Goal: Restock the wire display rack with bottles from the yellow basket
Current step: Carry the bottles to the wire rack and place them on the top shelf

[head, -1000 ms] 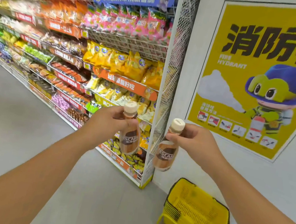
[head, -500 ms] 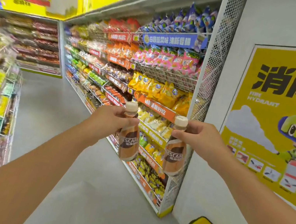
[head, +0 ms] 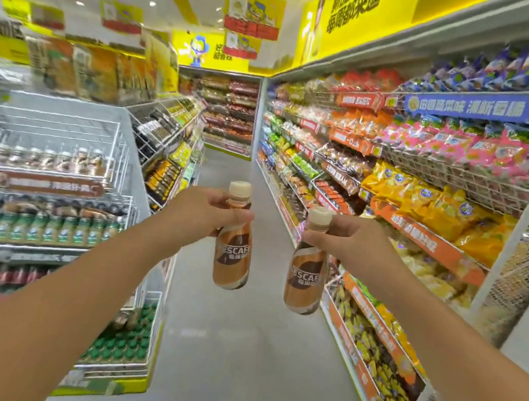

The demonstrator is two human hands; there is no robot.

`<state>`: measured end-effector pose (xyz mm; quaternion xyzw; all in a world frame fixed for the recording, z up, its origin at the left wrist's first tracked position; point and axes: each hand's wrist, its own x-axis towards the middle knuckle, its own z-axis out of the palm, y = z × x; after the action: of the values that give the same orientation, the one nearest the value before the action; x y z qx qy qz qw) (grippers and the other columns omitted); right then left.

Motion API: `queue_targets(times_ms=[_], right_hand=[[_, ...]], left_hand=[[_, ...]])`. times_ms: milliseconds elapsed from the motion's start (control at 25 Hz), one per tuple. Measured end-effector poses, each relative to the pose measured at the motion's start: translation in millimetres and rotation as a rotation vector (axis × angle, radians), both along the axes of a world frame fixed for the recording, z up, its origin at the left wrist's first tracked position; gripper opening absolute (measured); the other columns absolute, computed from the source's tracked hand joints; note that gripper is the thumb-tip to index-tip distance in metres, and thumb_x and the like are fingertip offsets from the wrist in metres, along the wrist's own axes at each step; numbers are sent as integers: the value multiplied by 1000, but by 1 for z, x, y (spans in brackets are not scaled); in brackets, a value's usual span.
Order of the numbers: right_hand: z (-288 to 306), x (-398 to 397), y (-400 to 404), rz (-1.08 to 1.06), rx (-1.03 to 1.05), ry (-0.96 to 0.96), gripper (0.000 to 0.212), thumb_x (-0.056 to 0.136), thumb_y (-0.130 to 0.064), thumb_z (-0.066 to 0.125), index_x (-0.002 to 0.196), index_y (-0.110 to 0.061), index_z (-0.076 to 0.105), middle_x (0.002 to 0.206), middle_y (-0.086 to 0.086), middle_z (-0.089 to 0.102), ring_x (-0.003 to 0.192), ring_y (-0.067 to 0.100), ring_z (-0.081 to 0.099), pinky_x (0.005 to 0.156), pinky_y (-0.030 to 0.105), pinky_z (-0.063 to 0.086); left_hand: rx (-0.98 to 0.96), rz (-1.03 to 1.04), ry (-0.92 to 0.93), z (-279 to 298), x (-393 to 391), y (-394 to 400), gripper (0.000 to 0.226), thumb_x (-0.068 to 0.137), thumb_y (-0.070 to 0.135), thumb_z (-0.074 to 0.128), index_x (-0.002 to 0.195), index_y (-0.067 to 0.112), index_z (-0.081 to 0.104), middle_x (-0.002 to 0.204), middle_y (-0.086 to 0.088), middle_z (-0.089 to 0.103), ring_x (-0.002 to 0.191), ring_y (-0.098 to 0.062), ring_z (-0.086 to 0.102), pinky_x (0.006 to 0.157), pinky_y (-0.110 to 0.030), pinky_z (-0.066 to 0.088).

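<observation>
Two coffee bottles are held out in front of the body, over the aisle floor [head: 252, 354], one in each hand. The left hand [head: 200, 212] is curled round the neck of the left bottle [head: 233, 254], just below its cream cap; the right hand [head: 342, 238] is clamped likewise on the neck of the right bottle [head: 306, 276]. Both bottles are carried nearly upright, long axis vertical, caps up and bases hanging free toward the floor. A slight lean is seen: the right bottle's base is swung a little to the left, the left bottle's base a little to the right. The brown labels with white lettering are turned toward the camera. The bottles are held near each other but apart, not touching. The wire rack [head: 42, 172] is seen to the left of the aisle, well apart from both bottles; a row of small capped bottles is stood upright in its top tier, with green-labelled bottles in the tier below and more bottles lower down, blurred. Snack shelves [head: 430, 192] are ranged along the right side of the aisle. The basket is out of view.
</observation>
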<state>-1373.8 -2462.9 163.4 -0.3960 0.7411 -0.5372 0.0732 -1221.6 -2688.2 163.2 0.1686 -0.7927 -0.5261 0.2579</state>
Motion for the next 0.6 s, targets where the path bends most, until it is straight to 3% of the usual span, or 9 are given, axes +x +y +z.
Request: queue_targets(times_ms=[320, 480, 600], right_hand=[[7, 94, -187, 217, 0, -21, 13, 82, -27, 86, 94, -31, 82, 91, -11, 81, 90, 4, 75, 86, 24, 54], [13, 154, -294, 297, -9, -30, 15, 83, -26, 85, 96, -30, 81, 89, -10, 81, 80, -3, 72, 79, 18, 54], [15, 193, -368, 349, -5, -35, 13, 83, -25, 85, 96, -27, 82, 87, -11, 81, 75, -5, 72, 71, 15, 52]], left_hand=[[-38, 227, -33, 3, 143, -153, 23, 79, 36, 85, 98, 25, 79, 92, 6, 80, 93, -15, 75, 94, -44, 59], [-64, 292, -33, 12, 219, -239, 23, 79, 38, 85, 100, 29, 79, 93, 11, 79, 91, -12, 74, 90, -39, 60], [-82, 342, -52, 17, 268, -299, 20, 79, 40, 84, 95, 29, 79, 87, 14, 79, 85, -8, 74, 79, -31, 61]])
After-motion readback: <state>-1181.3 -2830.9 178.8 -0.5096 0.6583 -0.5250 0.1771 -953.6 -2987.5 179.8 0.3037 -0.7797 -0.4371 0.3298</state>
